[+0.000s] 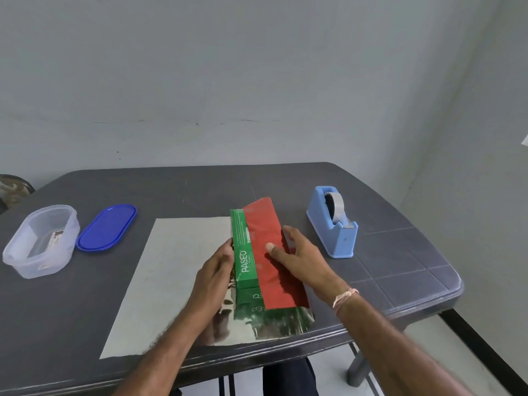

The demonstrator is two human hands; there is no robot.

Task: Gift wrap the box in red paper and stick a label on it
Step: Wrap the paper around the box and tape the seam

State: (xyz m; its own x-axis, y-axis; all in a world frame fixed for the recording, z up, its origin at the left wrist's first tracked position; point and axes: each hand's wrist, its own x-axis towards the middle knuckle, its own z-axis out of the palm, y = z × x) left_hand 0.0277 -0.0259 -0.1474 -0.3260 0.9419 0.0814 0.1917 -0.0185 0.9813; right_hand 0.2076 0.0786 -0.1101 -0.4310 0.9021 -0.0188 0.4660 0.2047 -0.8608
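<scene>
Head view shows the green box (243,252) standing near the front edge of the table (200,190), on the red paper (261,221), whose silver underside faces up across the table while one red flap is folded over the box. The right hand (300,252) lies flat and released on that flap, thumb (270,247) pressing it down. The left hand (215,272) rests against the box's left face, though I cannot tell whether its fingers curl round the box or merely brace it. The flap is not taped, so it would probably spring back if the right hand lifted to reach the tape dispenser (334,227) toward the right edge. The foil also looks slick, so the box may skid and skew the crease, and the sheet's near end lies close to the table's front edge, where a tug could pull it over. "PASEO" reads in white along the box, with a smaller word beneath it too fine to read. The label (55,240) lies in a clear container (28,252) near the left edge, its print illegible.
</scene>
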